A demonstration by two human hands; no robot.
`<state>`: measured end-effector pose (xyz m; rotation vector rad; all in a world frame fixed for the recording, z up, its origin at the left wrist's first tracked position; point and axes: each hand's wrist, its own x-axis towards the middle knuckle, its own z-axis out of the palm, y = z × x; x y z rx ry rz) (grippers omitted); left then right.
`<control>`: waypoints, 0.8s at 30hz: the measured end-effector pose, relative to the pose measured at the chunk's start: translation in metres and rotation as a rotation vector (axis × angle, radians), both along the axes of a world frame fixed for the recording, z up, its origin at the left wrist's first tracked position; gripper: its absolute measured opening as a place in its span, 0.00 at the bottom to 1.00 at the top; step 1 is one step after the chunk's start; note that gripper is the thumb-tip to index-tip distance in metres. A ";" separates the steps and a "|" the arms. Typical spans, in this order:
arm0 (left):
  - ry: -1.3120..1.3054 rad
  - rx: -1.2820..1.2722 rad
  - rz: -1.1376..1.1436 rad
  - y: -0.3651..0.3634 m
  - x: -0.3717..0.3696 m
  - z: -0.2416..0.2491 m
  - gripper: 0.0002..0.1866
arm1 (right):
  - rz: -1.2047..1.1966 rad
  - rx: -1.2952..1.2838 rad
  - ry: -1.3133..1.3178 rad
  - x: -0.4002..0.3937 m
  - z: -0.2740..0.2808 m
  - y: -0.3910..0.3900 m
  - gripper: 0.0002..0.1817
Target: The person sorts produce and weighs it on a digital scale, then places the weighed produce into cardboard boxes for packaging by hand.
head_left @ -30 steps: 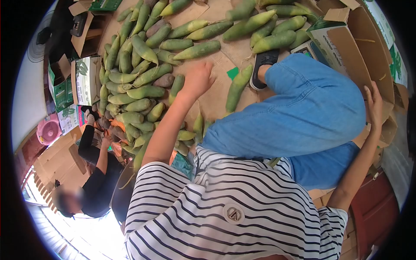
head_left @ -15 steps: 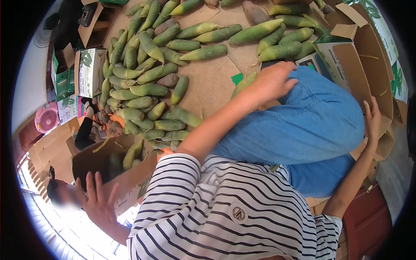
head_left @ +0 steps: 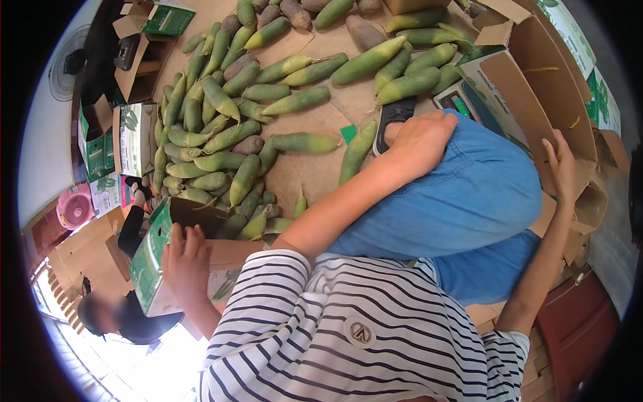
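My left hand (head_left: 427, 137) rests on the knee of my blue trousers (head_left: 462, 181), loosely curved, with nothing visible in it. Out at the right, my right hand (head_left: 561, 164) is open with its fingers apart, against the side of an open cardboard box (head_left: 512, 100). Nearest my left hand are a black sandal (head_left: 398, 110) on a foot and a green radish (head_left: 357, 153) lying on the cardboard floor. A scale (head_left: 462, 104) with a lit green display is partly hidden between my knee and the box.
Many green radishes (head_left: 221, 161) and some brownish ones (head_left: 295, 13) lie across the left and top. A co-worker's hand (head_left: 187, 261) is at a green-and-white box (head_left: 147, 261) on the left. Another person (head_left: 127, 315) is at lower left, near a pink fan (head_left: 75, 208).
The view has shifted, bringing the sandal and scale display into sight. At the left, the co-worker's hand and the box stand differently, with the box's green side now showing. My hands keep nearly the same pose.
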<state>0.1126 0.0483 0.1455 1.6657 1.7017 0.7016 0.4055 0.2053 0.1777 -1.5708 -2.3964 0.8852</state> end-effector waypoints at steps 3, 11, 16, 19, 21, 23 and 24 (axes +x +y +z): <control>0.015 -0.002 -0.017 0.001 0.007 -0.003 0.12 | 0.007 0.010 -0.012 0.002 0.000 0.001 0.13; 0.053 -0.048 -0.023 0.002 0.013 -0.002 0.14 | 0.004 0.114 -0.059 0.001 0.001 -0.004 0.14; 0.069 -0.040 -0.043 0.003 0.013 0.005 0.14 | 0.026 0.145 -0.073 0.000 0.004 -0.004 0.13; 0.079 -0.058 -0.032 0.001 0.013 0.004 0.14 | 0.005 0.087 -0.002 -0.001 0.003 -0.005 0.12; 0.072 -0.051 -0.014 -0.001 0.014 0.001 0.14 | 0.000 0.068 -0.010 -0.001 0.003 -0.004 0.12; 0.055 -0.028 -0.003 -0.002 0.015 -0.006 0.13 | 0.005 0.071 -0.007 0.000 0.001 -0.003 0.12; 0.044 -0.009 0.001 -0.002 0.014 -0.009 0.13 | 0.014 0.083 0.002 0.001 0.001 -0.003 0.12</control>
